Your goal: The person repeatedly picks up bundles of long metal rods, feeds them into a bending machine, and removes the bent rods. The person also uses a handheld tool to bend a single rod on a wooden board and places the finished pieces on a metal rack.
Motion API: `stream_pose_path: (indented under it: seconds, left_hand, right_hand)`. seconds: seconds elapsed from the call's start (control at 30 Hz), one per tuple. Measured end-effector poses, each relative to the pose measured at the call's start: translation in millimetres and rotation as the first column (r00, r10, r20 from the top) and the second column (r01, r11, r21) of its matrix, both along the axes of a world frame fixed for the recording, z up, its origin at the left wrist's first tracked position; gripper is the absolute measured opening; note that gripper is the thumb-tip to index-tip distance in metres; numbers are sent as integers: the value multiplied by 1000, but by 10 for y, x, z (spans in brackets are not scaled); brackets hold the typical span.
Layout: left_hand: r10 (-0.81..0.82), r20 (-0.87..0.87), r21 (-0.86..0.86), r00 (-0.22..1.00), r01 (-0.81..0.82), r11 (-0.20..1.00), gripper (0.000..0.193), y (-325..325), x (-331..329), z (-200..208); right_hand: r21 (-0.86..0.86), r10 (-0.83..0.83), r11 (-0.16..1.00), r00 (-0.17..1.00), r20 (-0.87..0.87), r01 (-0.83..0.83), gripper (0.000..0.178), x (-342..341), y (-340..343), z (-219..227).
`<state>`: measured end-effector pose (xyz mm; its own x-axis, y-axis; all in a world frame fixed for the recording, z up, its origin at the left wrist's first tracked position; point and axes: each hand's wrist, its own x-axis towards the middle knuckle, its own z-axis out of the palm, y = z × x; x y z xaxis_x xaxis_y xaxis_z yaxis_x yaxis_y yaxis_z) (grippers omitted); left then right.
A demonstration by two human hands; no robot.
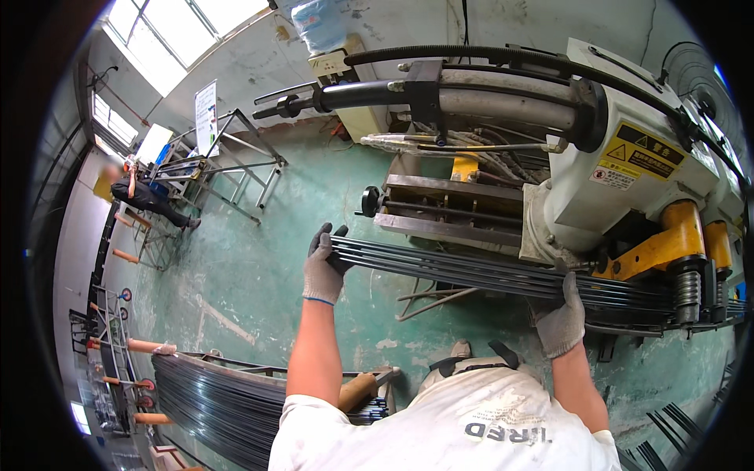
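1. Two hands in grey knit gloves with dark palms show in the head view, at either end of a bundle of thin, straight black rods carried level above a worn green floor
2. Left hand: cupped upright at the rods' left ends, fingertips pointing up past them; whether it pinches the ends or only presses against them, I cannot tell. If that hold is loose, ends could splay or slide out
3. Right hand: wrapped round the bundle farther along, thumb on the near side. Uneven pressure there could let single rods roll out of line
4. Beyond the right hand, the rods run toward a thick yellow metal arm and an upright steel coil spring on a large off-white machine. Their far ends are hard to make out; a crooked angle could make them snag
5. Should the machine move, the right hand, being nearer, would probably face the greater pinch risk
6. Left of the person's body, a wide stack of dark rods lies near; a backward step might knock it
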<state>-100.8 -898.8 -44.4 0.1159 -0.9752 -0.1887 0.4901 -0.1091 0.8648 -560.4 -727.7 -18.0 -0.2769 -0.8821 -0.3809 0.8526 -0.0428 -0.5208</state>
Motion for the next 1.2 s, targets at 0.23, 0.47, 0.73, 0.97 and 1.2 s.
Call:
stream_pose_path:
  seconds: [0.23,0.47,0.73,0.97,1.2]
  left_hand:
    - [-42,-21,-19,999,42,999,69,126,114,39]
    - [-83,1,-16,997,83,996,69,257,90,23]
    - [-191,-114,-92,975,181,979,53,224,167,-365]
    - [-189,-60,-126,980,181,975,60,263,80,-186]
    - [-38,-90,-56,995,33,998,62,155,-56,-220]
  right_hand:
    - [134,-139,981,990,9,136,42,-59,-64,-192]
    - [123,-162,979,987,-16,163,38,-58,-86,-276]
    - [227,-183,957,983,-10,181,42,-48,-44,-196]
    - [156,-168,974,986,-1,166,29,-146,-44,-224]
    - [159,-196,968,980,-9,195,32,-108,-45,-241]
